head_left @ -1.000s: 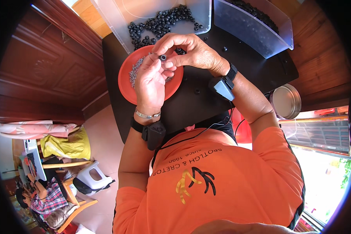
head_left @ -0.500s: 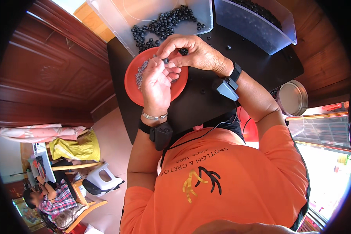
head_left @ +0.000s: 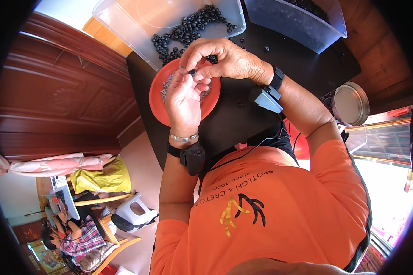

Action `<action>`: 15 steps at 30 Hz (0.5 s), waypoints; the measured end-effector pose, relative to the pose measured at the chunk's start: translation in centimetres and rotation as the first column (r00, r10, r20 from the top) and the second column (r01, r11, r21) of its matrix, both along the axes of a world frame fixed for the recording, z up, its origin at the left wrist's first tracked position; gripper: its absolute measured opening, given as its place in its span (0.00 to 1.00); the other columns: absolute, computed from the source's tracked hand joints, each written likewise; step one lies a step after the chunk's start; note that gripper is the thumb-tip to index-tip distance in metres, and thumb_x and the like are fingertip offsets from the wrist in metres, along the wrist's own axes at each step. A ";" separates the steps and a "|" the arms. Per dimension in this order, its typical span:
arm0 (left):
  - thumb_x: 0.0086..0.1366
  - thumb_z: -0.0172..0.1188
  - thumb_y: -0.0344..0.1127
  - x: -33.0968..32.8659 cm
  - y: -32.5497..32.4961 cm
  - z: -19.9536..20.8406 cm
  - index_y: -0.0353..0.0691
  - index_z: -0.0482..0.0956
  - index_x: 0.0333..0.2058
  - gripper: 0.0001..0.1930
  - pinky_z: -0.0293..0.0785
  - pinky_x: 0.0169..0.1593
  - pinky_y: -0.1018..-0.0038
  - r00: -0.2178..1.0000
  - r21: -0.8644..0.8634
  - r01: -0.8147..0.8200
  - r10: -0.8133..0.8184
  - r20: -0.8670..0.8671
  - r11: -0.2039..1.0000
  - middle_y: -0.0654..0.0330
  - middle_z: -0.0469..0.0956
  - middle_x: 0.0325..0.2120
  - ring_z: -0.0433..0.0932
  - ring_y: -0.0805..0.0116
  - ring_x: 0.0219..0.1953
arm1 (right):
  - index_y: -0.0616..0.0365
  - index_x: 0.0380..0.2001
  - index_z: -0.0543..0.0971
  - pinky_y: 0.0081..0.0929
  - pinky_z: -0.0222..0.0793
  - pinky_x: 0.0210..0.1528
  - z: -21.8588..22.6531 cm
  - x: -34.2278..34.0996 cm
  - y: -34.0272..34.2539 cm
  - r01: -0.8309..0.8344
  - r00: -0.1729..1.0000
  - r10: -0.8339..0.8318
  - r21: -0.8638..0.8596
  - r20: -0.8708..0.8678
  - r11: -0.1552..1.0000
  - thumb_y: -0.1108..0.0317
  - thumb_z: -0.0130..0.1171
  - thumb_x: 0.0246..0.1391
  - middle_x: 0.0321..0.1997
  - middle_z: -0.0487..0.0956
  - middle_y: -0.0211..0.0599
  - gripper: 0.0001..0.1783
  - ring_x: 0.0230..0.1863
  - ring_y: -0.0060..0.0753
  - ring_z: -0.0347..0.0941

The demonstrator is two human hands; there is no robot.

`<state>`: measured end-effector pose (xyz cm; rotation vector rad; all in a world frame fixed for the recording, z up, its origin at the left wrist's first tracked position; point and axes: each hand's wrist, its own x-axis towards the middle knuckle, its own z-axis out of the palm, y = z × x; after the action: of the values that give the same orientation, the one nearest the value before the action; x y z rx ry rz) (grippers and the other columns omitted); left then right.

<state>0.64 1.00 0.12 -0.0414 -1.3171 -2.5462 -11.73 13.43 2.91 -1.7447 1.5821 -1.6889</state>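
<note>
Over the orange bowl [head_left: 157, 107] my two hands meet at the fingertips. A small round black part [head_left: 192, 72] sits between them, its far side hidden by fingers. My left hand [head_left: 183, 103] has its palm turned up, with thumb and forefinger closed at the part and the other fingers loosely curled. From the right, my right hand [head_left: 225, 59] reaches in with forefinger and thumb pinched at the same part. Small grey metal pieces [head_left: 205, 94] lie in the bowl, partly covered by my left hand. Whether a grey piece is between the fingertips is too small to tell.
A clear plastic bin [head_left: 144, 34] with many round black parts stands beyond the bowl. Another bin [head_left: 303, 30] holds more at the far right. Loose black parts [head_left: 266, 48] lie on the dark table [head_left: 289, 68]. A round tin [head_left: 351, 104] stands at right; a person [head_left: 80, 236] sits at lower left.
My hands stay together over the bowl, with the black part still at the fingertips. The whole view has shifted slightly; the fingers have moved only a little.
</note>
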 end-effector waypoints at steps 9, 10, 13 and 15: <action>0.67 0.48 0.36 0.2 0.0 -0.1 0.36 0.70 0.41 0.10 0.68 0.39 0.75 0.996 -0.102 -0.067 0.073 0.054 0.992 0.59 0.76 0.33 0.74 0.69 0.34 | 0.58 0.36 0.80 0.29 0.66 0.53 -0.1 0.1 0.1 -0.002 1.000 0.002 -0.006 -0.012 1.000 0.73 0.66 0.45 0.42 0.78 0.34 0.12 0.48 0.32 0.72; 0.67 0.48 0.36 0.1 -0.4 -0.2 0.36 0.71 0.41 0.10 0.69 0.39 0.75 0.994 -0.065 -0.088 0.091 0.053 0.994 0.59 0.76 0.32 0.75 0.69 0.33 | 0.58 0.36 0.80 0.28 0.66 0.53 -0.1 0.2 0.0 0.003 1.000 -0.003 -0.001 0.021 1.000 0.72 0.66 0.46 0.42 0.78 0.34 0.12 0.48 0.31 0.72; 0.66 0.50 0.36 0.0 -1.6 0.1 0.37 0.73 0.38 0.09 0.70 0.39 0.74 0.978 0.027 -0.201 0.200 0.057 0.979 0.59 0.77 0.30 0.75 0.69 0.32 | 0.59 0.37 0.79 0.26 0.67 0.51 -0.8 -0.8 -0.1 0.110 0.993 -0.110 0.003 -0.045 0.994 0.70 0.65 0.49 0.41 0.77 0.34 0.11 0.46 0.28 0.72; 0.65 0.51 0.35 0.0 -2.8 0.2 0.37 0.74 0.36 0.08 0.70 0.39 0.74 0.962 0.054 -0.271 0.268 0.052 0.961 0.60 0.76 0.30 0.75 0.68 0.32 | 0.58 0.35 0.80 0.26 0.69 0.47 -1.1 -1.4 -0.3 0.192 0.967 -0.179 0.058 -0.181 0.980 0.70 0.64 0.49 0.38 0.78 0.34 0.09 0.43 0.30 0.73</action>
<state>0.59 -1.84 0.33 0.1947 -1.1700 -2.3646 -13.10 13.11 1.84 -1.7992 1.9142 -1.5672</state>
